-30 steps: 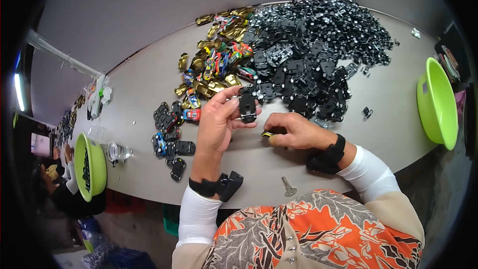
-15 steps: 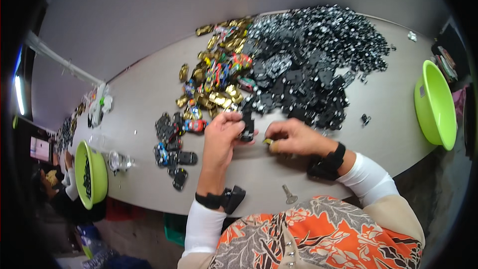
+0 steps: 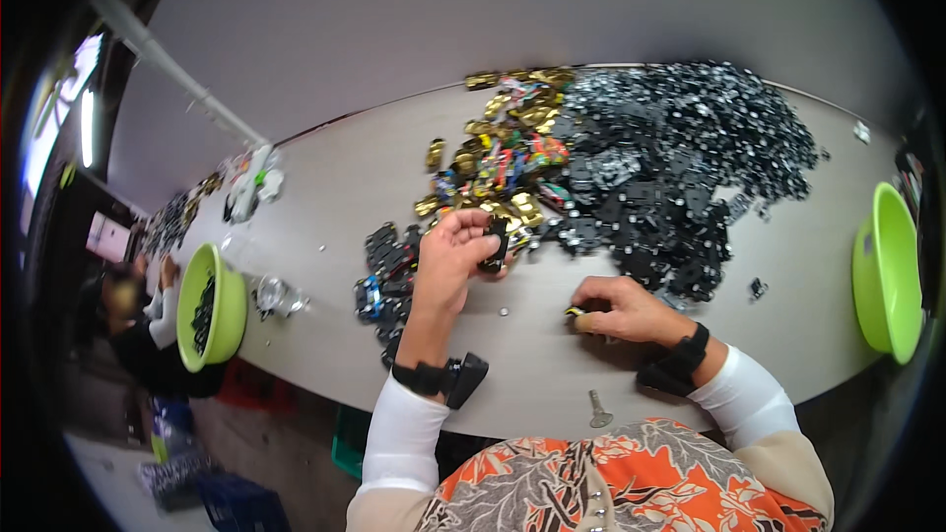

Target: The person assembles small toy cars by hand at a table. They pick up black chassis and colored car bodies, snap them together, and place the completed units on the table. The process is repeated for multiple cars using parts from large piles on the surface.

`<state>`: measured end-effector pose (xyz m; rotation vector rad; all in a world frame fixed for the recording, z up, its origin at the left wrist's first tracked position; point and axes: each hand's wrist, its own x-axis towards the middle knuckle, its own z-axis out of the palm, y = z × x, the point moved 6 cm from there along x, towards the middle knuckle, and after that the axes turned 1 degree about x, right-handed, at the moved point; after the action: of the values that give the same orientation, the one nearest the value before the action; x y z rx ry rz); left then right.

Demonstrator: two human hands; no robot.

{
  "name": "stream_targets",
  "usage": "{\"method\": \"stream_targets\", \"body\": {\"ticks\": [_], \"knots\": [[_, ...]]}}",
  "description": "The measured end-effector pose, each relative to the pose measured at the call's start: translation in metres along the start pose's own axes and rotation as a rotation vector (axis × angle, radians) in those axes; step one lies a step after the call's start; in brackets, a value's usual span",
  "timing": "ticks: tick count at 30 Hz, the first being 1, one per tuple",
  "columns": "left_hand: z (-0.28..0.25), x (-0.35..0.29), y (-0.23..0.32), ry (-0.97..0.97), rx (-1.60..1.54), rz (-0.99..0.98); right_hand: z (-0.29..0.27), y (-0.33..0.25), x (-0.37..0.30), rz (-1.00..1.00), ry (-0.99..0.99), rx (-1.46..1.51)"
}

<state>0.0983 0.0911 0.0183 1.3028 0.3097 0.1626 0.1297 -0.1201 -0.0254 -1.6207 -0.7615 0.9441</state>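
Between the thumb and fingers of my left hand [image 3: 455, 254] is a black plastic toy-car base [image 3: 499, 242], held upright over the table. My right hand [image 3: 631, 313] is closed in a pinch to the right and slightly nearer. From its fingertips pokes a small yellow-and-black piece [image 3: 574, 313], too little of it showing to name. A small pale round part [image 3: 504, 312] lies on the table between the hands. Beyond my left hand are heaped gold and coloured toy-car bodies [image 3: 527, 207]. Partly behind my left forearm sit assembled dark toy cars [image 3: 386, 251].
Black car bases [image 3: 660, 236] are piled beyond my right hand, with small black-and-silver parts [image 3: 729, 118] behind them. A metal key [image 3: 598, 410] lies near the front edge. Green basins stand right [image 3: 865, 281] and left [image 3: 235, 310], beside a clear cup [image 3: 279, 297]. Another person [image 3: 148, 320] works far left.
The view has swung, so the table's contents sit farther right and lower. My hands are farther apart. My left hand still holds the black base, and my right still pinches its small piece.
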Motion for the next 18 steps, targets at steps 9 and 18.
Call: {"method": "stream_targets", "body": {"ticks": [9, 18], "knots": [[-0.017, -0.012, 0.002, 0.106, -0.104, 0.021, 0.002, -0.017, -0.001, -0.287, 0.092, -0.327], [0.042, -0.017, -0.042, -0.061, -0.154, -0.132, -0.057, -0.065, -0.038, -0.613, 0.452, -0.674]]}}
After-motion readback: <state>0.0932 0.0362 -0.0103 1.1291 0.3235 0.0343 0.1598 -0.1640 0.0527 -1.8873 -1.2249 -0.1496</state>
